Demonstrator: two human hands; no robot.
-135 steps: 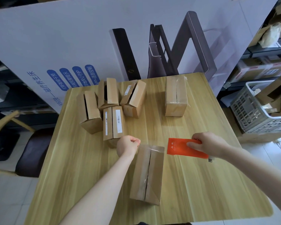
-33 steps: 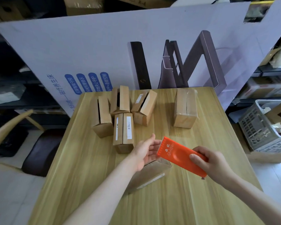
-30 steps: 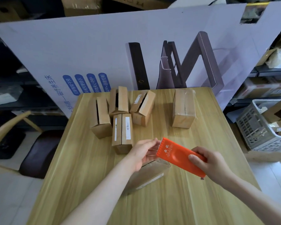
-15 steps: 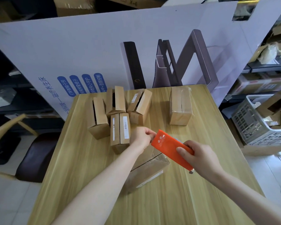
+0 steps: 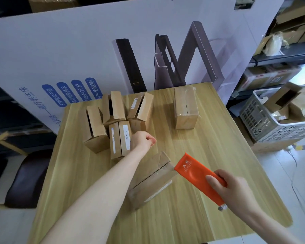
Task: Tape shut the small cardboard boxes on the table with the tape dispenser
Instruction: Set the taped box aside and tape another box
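I am gripping the flat orange plastic tape dispenser (image 5: 199,178) in my right hand (image 5: 236,192), its nose touching the brown cardboard box (image 5: 151,180) lying toward the front edge of the light wooden table (image 5: 209,147). My left hand (image 5: 142,140) is hovering clenched over the table's middle; whether it is pinching tape, I cannot tell.

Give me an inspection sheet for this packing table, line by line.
Surface: wooden table, light grain.
Job's things: four open boxes clustered far left; taped box far right; near box angled, glossy with tape; orange tape dispenser nose at its edge.
Clutter: nothing seen.
Hands: left hand fisted, nothing visible in it; right hand grips the dispenser.
Cables: thin cable on floor, right.
Surroundings: printed board behind; basket of cardboard right; chair left.
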